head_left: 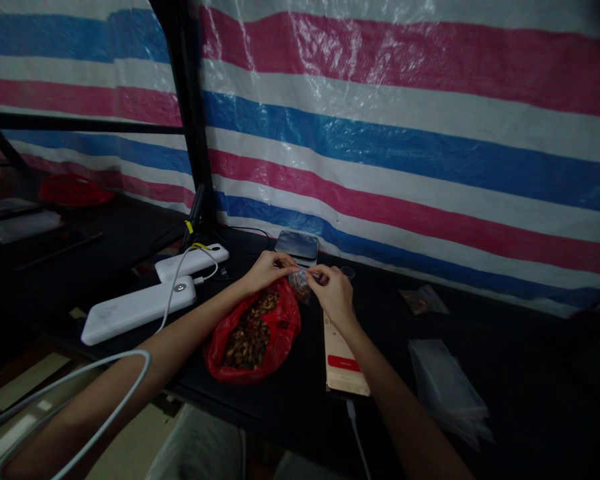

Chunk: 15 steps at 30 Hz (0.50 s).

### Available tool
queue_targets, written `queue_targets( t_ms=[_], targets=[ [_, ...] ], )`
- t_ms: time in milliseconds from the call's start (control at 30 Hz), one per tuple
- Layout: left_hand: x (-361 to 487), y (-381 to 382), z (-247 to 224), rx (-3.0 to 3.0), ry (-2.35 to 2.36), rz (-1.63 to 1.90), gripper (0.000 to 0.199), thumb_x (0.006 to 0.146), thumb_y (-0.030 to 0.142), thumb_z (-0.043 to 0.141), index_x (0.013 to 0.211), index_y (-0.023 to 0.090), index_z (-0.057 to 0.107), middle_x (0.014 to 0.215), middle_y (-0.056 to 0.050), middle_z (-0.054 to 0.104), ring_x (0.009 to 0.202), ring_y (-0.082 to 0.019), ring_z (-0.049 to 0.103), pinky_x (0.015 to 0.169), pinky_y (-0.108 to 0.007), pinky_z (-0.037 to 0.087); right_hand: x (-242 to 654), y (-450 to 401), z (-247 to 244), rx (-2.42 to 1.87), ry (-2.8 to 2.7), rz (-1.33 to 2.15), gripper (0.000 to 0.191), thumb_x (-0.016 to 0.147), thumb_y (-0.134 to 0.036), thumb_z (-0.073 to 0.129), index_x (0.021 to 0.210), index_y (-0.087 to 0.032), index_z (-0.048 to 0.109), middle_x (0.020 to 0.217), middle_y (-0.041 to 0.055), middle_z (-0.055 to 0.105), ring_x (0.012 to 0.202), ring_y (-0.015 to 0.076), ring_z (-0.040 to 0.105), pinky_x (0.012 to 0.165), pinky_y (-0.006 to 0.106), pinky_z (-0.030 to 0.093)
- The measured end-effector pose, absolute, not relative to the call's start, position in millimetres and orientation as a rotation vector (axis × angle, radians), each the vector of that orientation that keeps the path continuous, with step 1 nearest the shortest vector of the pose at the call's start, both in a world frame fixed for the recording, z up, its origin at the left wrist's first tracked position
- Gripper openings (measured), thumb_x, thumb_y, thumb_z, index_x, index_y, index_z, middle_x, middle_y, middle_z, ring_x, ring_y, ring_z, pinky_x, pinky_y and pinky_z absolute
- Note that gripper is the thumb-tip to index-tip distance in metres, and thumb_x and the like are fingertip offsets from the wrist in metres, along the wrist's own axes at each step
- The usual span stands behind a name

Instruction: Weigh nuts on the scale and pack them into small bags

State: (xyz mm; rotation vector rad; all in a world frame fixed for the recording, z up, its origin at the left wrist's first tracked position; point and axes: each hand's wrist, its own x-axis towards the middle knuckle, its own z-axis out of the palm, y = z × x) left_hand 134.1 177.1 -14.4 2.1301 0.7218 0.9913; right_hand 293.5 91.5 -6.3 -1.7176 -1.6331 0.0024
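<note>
The left hand [269, 272] and the right hand [333, 293] meet over the middle of the black counter [380, 300], thumbs and fingers pinched together on the top edge of a small clear plastic bag [300, 287]. The bag hangs between them with some brown contents low inside; whether its mouth is sealed cannot be told.

Just to the near left of the bag sits an opened, crumpled red plastic bag [286, 340], filled with brown, nut-like pieces [247, 340]. The left forearm passes over its left edge. Beneath the right wrist lies a phone with a lit cream screen and a red button bar [347, 380], partly covered by the arm; a thin white cable [353, 420] runs from its near end.

Just beyond the fingertips is a flat grey rectangular object with rounded corners [297, 245], and a small clear round piece [349, 272] lies just past the right hand.

To the right, on the far side, lies a clear packet with brown contents [420, 300]; nearer is a fanned stack of flat clear plastic bags [447, 387].

To the left are two white oblong power banks [137, 310], one farther than the other, with white cables about them. A black metal post [190, 107] rises behind. On the dark surface at the far left rests another red plastic bag [75, 191]. A red, white and blue striped plastic sheet [405, 153] hangs along the far side.
</note>
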Motion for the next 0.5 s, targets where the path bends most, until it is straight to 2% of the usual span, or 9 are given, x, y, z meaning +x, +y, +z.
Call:
queue_targets(
  t_ms=[300,500],
  targets=[
    [134.3,169.2,-12.0,2.244,0.754,0.947,0.031,0.076,0.041,0.054,0.079,0.014,0.068,0.073,-0.004,0.067,0.064,-0.014,0.058,0.057,-0.019,0.040,295.8,90.9,-7.2,-1.665,-1.656,0.047,0.016,0.073,-0.035,0.055,0.071,-0.025,0.068,0.066,-0.0015,0.059,0.060,0.0116,0.053,0.054,0.022,0.034],
    [135.5,170.2,-11.9,2.259,0.718,0.956,0.030,0.077,0.041,0.054,0.082,0.014,0.067,0.075,-0.004,0.067,0.063,-0.013,0.058,0.059,-0.020,0.040,294.9,87.8,-5.4,-1.595,-1.669,0.066,0.014,0.075,-0.035,0.054,0.078,-0.027,0.066,0.070,-0.0049,0.066,0.061,0.0112,0.058,0.056,0.021,0.037]
  ],
)
